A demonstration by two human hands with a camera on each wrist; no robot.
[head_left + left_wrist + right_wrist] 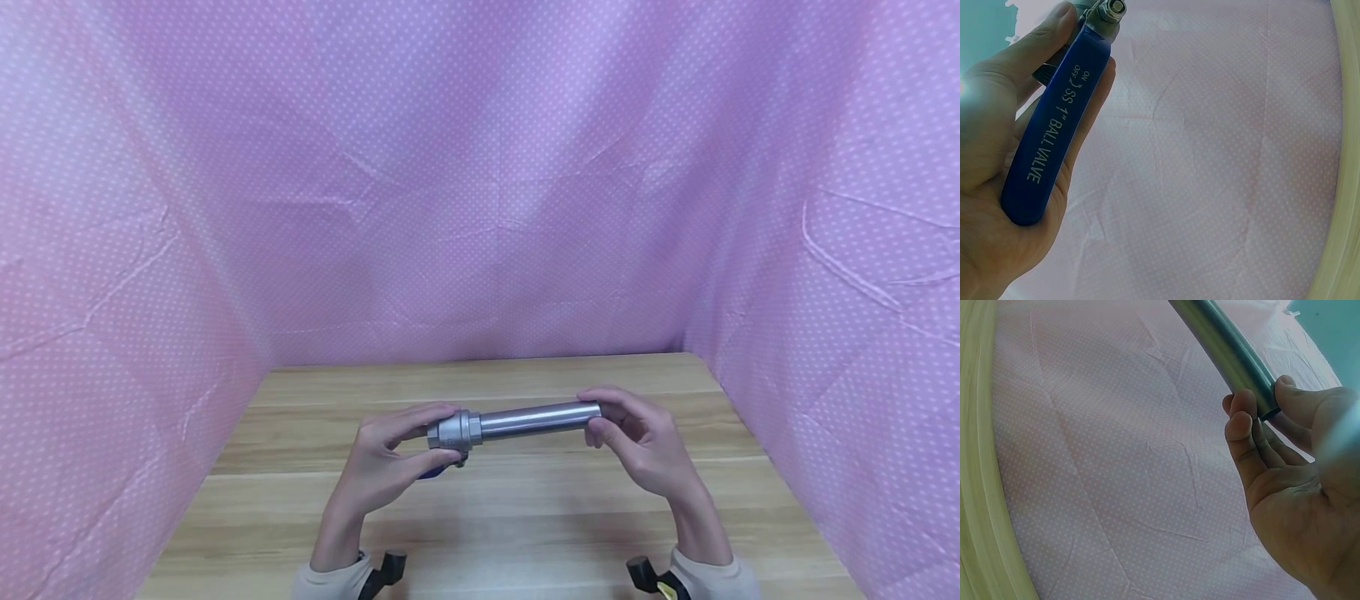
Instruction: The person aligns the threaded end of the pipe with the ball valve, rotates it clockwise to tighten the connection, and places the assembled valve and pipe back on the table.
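Note:
My left hand (383,456) grips a silver ball valve (454,431), thumb on the near side and fingers on the far side. Its blue lever handle (1057,128), lettered "SS 1" BALL VALVE", runs back along the palm in the left wrist view. From the valve's right end a shiny metal pipe (536,420) extends, lined up with the valve and tilted slightly up to the right. At the pipe's far right end, my right hand (651,442) pinches it between thumb and fingertips; the right wrist view shows the pipe's end edge (1269,415) between them.
Below the hands lies a wood-grain tabletop (525,525). Pink cloth with white dots (480,208) hangs behind it and along both sides. Black wrist mounts (392,567) sit at the sleeve cuffs.

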